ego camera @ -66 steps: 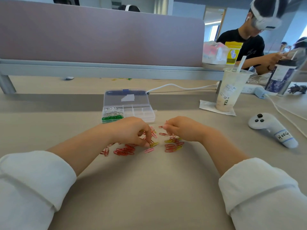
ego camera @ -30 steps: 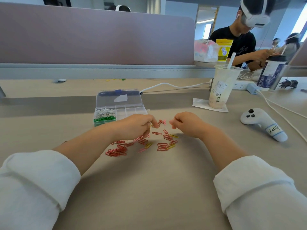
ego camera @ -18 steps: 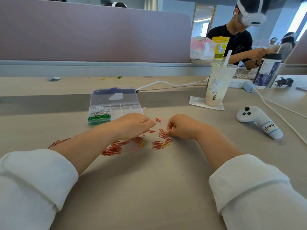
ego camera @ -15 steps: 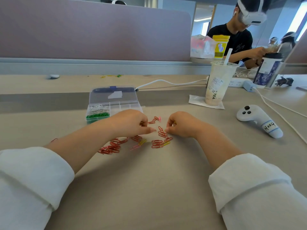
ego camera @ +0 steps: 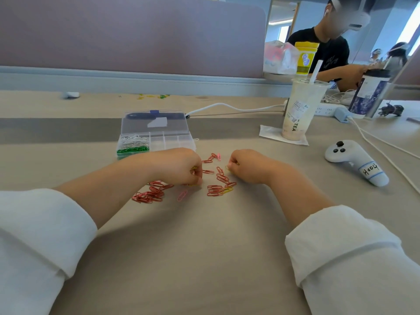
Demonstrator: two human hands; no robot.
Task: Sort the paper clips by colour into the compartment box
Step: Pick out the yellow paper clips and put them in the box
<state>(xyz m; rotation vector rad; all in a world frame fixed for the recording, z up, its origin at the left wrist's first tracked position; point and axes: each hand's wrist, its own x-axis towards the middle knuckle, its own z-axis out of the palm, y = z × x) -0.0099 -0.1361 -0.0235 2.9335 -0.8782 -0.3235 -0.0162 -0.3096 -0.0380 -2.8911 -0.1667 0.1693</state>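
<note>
While the left hand pinches yellow clips, the right hand has 1 more in its grip.

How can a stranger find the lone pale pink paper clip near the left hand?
Find the clear compartment box on the beige table; the left hand is just in front of it. Nearer the person than that hand, the pale pink paper clip lies alone between two red clip heaps, touching neither.

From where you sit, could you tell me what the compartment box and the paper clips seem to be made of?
The compartment box: clear, glossy plastic, probably; contents show through its walls. The paper clips: thin bent wire, coloured coating, painted or plastic; cannot tell.
</note>
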